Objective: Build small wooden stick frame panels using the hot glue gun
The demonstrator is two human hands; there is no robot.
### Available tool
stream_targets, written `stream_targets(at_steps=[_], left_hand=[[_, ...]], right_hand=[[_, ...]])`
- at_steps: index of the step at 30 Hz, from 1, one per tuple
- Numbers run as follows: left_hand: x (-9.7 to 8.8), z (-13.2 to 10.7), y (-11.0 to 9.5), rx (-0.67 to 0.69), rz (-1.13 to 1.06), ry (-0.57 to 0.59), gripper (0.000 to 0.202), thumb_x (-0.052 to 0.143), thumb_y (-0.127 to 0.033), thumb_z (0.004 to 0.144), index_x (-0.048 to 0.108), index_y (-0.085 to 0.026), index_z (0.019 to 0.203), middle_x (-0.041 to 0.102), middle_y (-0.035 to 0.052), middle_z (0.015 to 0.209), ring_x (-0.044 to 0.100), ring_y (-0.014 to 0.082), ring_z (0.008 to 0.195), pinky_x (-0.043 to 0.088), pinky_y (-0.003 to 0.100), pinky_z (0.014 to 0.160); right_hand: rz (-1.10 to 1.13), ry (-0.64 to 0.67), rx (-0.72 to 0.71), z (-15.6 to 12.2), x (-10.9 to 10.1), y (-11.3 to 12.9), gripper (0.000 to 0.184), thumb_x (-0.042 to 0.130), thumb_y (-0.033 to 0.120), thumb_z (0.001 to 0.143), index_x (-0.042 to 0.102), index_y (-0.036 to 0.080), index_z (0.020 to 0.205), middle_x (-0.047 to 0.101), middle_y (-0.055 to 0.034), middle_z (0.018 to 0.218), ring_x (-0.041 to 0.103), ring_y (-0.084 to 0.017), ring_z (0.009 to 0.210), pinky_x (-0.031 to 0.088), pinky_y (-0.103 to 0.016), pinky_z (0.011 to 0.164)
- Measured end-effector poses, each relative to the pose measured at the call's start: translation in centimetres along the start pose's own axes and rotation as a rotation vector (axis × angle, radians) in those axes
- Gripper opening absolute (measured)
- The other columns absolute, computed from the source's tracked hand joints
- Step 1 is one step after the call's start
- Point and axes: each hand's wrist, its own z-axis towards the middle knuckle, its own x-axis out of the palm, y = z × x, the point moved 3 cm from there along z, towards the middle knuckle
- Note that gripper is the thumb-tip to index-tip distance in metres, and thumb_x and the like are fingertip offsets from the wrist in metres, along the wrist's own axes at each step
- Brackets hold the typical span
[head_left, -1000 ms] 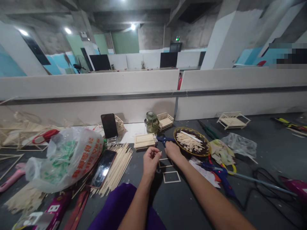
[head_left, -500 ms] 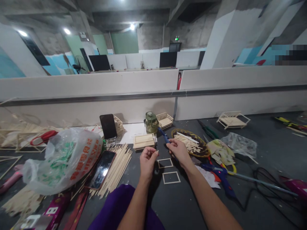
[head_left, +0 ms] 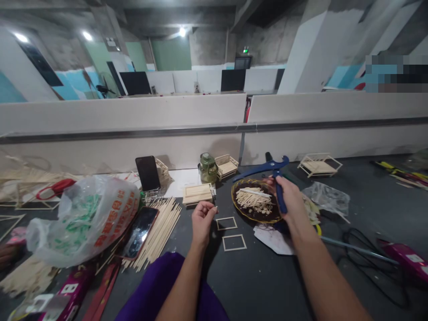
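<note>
My right hand (head_left: 290,196) is closed on blue-handled cutters (head_left: 264,169), whose long blue arm slants over the far rim of a woven basket (head_left: 236,207). Short cut sticks (head_left: 252,198) and a white strip lie in that basket. My left hand (head_left: 203,218) is pinched on a tiny pale piece of stick (head_left: 216,208), mostly hidden by the fingertips. Just right of it, two small rectangular stick frames (head_left: 234,243) lie flat on the dark table. Behind my left hand sits a stack of wooden panels (head_left: 198,195).
Long sticks (head_left: 163,232) and a phone (head_left: 140,232) lie left, beside a plastic bag (head_left: 83,223). A green jar (head_left: 207,168) and miniature furniture (head_left: 319,165) stand near the partition (head_left: 167,151). White paper (head_left: 274,238) and a black cable (head_left: 364,267) lie right.
My right hand has moved right with the cutters, from beside my left hand to the basket's right side. The basket has shifted left and nearer. My left hand keeps its pinch.
</note>
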Motion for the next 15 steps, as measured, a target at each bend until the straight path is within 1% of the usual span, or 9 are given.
stream_targets(at_steps=[3,6,8,11,15], left_hand=[[0.1,-0.1,0.1,-0.005,0.008,0.006,0.02,0.075,-0.028,0.072,0.06,-0.017,0.079,0.062,-0.0005,0.068,0.05,0.0082,0.057,0.039,0.02,0.057],[0.0,-0.1,0.2,-0.008,0.004,0.001,0.02,0.075,-0.028,0.071,0.06,-0.017,0.079,0.062,-0.0005,0.068,0.05,0.0083,0.057,0.038,0.02,0.057],[-0.1,0.0,0.2,-0.014,-0.002,-0.005,0.02,0.076,-0.028,0.071,0.06,-0.017,0.079,0.062,-0.0007,0.068,0.05,0.0081,0.056,0.038,0.02,0.057],[-0.2,0.1,0.3,-0.024,-0.012,-0.007,0.02,0.076,-0.027,0.071,0.06,-0.017,0.079,0.062,-0.0011,0.067,0.05,0.0076,0.056,0.039,0.02,0.057],[-0.1,0.1,0.3,-0.034,-0.018,-0.007,0.02,0.076,-0.027,0.071,0.06,-0.017,0.078,0.062,-0.0009,0.067,0.05,0.0077,0.056,0.039,0.02,0.057]], right_hand=[[-0.046,-0.055,0.054,3.9,-1.5,0.8,0.017,0.056,0.023,0.083,0.064,0.017,0.069,0.068,-0.0022,0.06,0.07,-0.014,0.066,0.054,-0.019,0.059],[-0.104,-0.096,0.12,6.3,-2.4,0.5,0.021,0.052,0.018,0.085,0.062,0.016,0.067,0.065,-0.0027,0.052,0.068,-0.014,0.055,0.05,-0.019,0.049],[-0.127,-0.105,0.164,7.0,-2.8,-0.4,0.021,0.051,0.017,0.086,0.061,0.016,0.067,0.065,-0.0037,0.051,0.066,-0.014,0.05,0.049,-0.019,0.046],[-0.137,-0.091,0.193,7.4,-2.8,-2.0,0.02,0.054,0.02,0.085,0.059,0.017,0.066,0.066,-0.0037,0.052,0.065,-0.014,0.047,0.051,-0.021,0.047],[-0.139,-0.049,0.175,7.6,-1.9,-3.1,0.017,0.06,0.025,0.083,0.06,0.017,0.069,0.067,-0.0029,0.054,0.067,-0.015,0.051,0.053,-0.022,0.049]])
